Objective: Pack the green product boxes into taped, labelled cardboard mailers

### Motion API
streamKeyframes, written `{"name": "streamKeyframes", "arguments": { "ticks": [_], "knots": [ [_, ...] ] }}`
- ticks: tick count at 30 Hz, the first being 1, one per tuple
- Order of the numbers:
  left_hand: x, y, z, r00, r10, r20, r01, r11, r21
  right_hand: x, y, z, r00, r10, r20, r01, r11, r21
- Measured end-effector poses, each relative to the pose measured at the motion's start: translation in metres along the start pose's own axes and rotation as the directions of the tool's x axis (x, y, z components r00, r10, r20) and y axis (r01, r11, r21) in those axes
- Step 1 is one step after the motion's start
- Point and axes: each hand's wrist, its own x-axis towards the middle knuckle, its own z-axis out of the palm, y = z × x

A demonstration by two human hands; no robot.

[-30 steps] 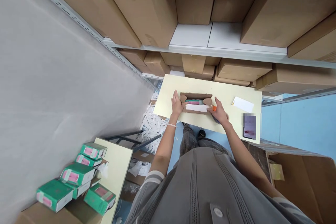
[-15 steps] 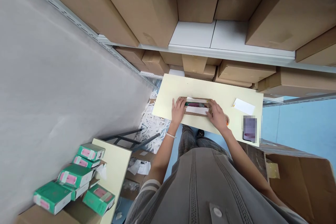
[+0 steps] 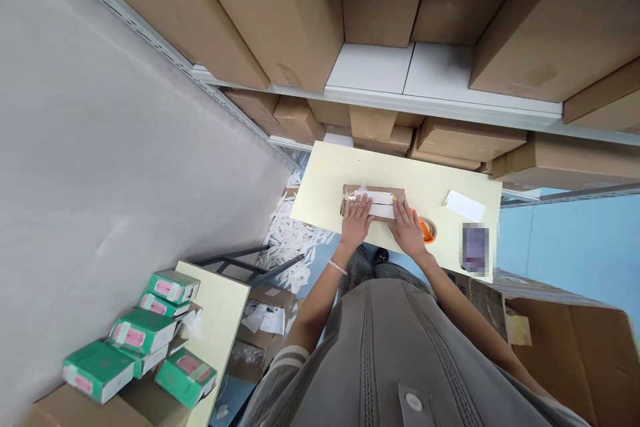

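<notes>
A small brown cardboard box (image 3: 385,217) lies on the cream table (image 3: 330,173), its two top flaps folded nearly together. White paper labels (image 3: 377,197) cover the flaps, and a narrow dark gap runs between them. Clear tape glints at the box's left end. My left hand (image 3: 356,219) lies with fingers stretched over the left part of the flaps. At the right end, my right hand (image 3: 406,227) rests flat, its fingers on the box. Beside it sits an orange tape dispenser (image 3: 427,229), partly hidden by that hand. What is inside the box is mostly covered.
A white card (image 3: 464,205) and a blurred phone (image 3: 475,248) lie on the table's right side. Shelves of cardboard boxes (image 3: 370,7) stand behind. Green boxes (image 3: 100,370) are stacked at lower left. Shredded paper (image 3: 290,240) covers the floor; a large open carton (image 3: 575,347) stands at right.
The flaps have come down over the dark and pink contents seen before. My left hand has moved right onto the flaps, and my right hand has flattened, showing more of the orange dispenser.
</notes>
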Motion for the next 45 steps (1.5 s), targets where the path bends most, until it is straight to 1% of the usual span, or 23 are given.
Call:
{"name": "streamKeyframes", "arguments": {
  "ticks": [2, 3, 5, 6, 7, 11, 12, 14, 18, 20, 22, 24, 25, 27, 29, 33, 35, 37, 39, 40, 41, 43, 45],
  "knots": [
    [0.002, 0.005, 0.006, 1.000, -0.002, 0.001, 0.002, 1.000, 0.001, -0.006, 0.008, -0.005, 0.997, 0.041, -0.060, -0.037, 0.997, 0.073],
    [0.002, 0.006, 0.009, 1.000, -0.010, -0.003, 0.010, 1.000, 0.006, -0.011, 0.013, -0.005, 0.989, 0.100, -0.107, -0.089, 0.991, 0.105],
    [0.001, 0.008, 0.013, 1.000, -0.018, -0.016, 0.019, 1.000, 0.016, -0.024, 0.027, 0.000, 0.946, 0.261, -0.190, -0.234, 0.960, 0.153],
    [0.000, 0.008, 0.014, 1.000, -0.021, -0.022, 0.021, 1.000, 0.021, -0.031, 0.034, 0.004, 0.926, 0.324, -0.194, -0.295, 0.942, 0.163],
    [-0.001, 0.008, 0.015, 0.999, -0.025, -0.027, 0.026, 0.999, 0.025, -0.037, 0.040, 0.009, 0.916, 0.364, -0.166, -0.339, 0.927, 0.160],
    [-0.003, 0.011, 0.016, 0.998, -0.048, -0.049, 0.050, 0.998, 0.037, -0.051, 0.054, 0.028, 0.895, 0.437, 0.089, -0.442, 0.896, 0.046],
    [-0.003, 0.012, 0.016, 0.997, -0.052, -0.056, 0.055, 0.998, 0.040, -0.051, 0.054, 0.030, 0.885, 0.449, 0.125, -0.456, 0.889, 0.033],
    [-0.003, 0.014, 0.016, 0.996, -0.056, -0.067, 0.059, 0.997, 0.049, -0.048, 0.054, 0.029, 0.855, 0.502, 0.130, -0.512, 0.856, 0.068],
    [-0.003, 0.014, 0.015, 0.995, -0.062, -0.080, 0.067, 0.996, 0.060, -0.039, 0.062, 0.012, 0.773, 0.630, 0.079, -0.633, 0.755, 0.170],
    [-0.003, 0.013, 0.015, 0.995, -0.062, -0.084, 0.066, 0.997, 0.048, -0.036, 0.070, -0.004, 0.746, 0.665, 0.036, -0.651, 0.717, 0.248],
    [-0.003, 0.011, 0.016, 0.994, -0.059, -0.092, 0.061, 0.998, 0.016, -0.032, 0.078, -0.024, 0.717, 0.694, -0.063, -0.584, 0.648, 0.490],
    [-0.003, 0.010, 0.015, 0.993, -0.057, -0.102, 0.053, 0.998, -0.035, -0.023, 0.080, -0.046, 0.718, 0.685, -0.125, -0.418, 0.567, 0.710],
    [-0.002, 0.009, 0.014, 0.993, -0.057, -0.104, 0.051, 0.997, -0.062, -0.016, 0.077, -0.056, 0.728, 0.674, -0.129, -0.354, 0.530, 0.771],
    [-0.001, 0.008, 0.012, 0.993, -0.061, -0.100, 0.050, 0.993, -0.107, 0.001, 0.066, -0.073, 0.745, 0.657, -0.118, -0.298, 0.486, 0.822],
    [-0.001, 0.007, 0.010, 0.994, -0.061, -0.089, 0.049, 0.990, -0.134, 0.023, 0.049, -0.082, 0.776, 0.626, -0.074, -0.312, 0.483, 0.818],
    [0.000, 0.002, 0.007, 0.996, -0.036, -0.076, 0.023, 0.985, -0.170, 0.063, 0.014, -0.075, 0.862, 0.502, 0.069, -0.361, 0.513, 0.779],
    [-0.001, -0.002, 0.007, 0.997, -0.012, -0.077, -0.005, 0.977, -0.215, 0.077, 0.004, -0.065, 0.886, 0.453, 0.100, -0.359, 0.533, 0.766],
    [-0.002, -0.008, 0.008, 0.997, -0.003, -0.079, -0.022, 0.946, -0.323, 0.084, 0.002, -0.056, 0.899, 0.428, 0.094, -0.343, 0.555, 0.758],
    [-0.002, -0.014, 0.008, 0.993, -0.073, -0.092, 0.014, 0.851, -0.525, 0.086, 0.004, -0.049, 0.901, 0.428, 0.072, -0.330, 0.565, 0.756],
    [-0.002, -0.016, 0.006, 0.986, -0.143, -0.089, 0.051, 0.759, -0.649, 0.086, 0.007, -0.047, 0.898, 0.436, 0.063, -0.327, 0.565, 0.757],
    [-0.001, -0.018, 0.004, 0.972, -0.226, -0.066, 0.094, 0.632, -0.770, 0.085, 0.010, -0.045, 0.894, 0.445, 0.057, -0.329, 0.563, 0.758],
    [0.003, -0.020, -0.003, 0.931, -0.360, 0.064, 0.180, 0.297, -0.938, 0.082, 0.013, -0.044, 0.887, 0.458, 0.053, -0.338, 0.566, 0.752],
    [0.008, -0.019, -0.010, 0.896, -0.373, 0.240, 0.248, -0.028, -0.968, 0.081, 0.014, -0.043, 0.888, 0.458, 0.047, -0.341, 0.586, 0.734]
  ]
}}
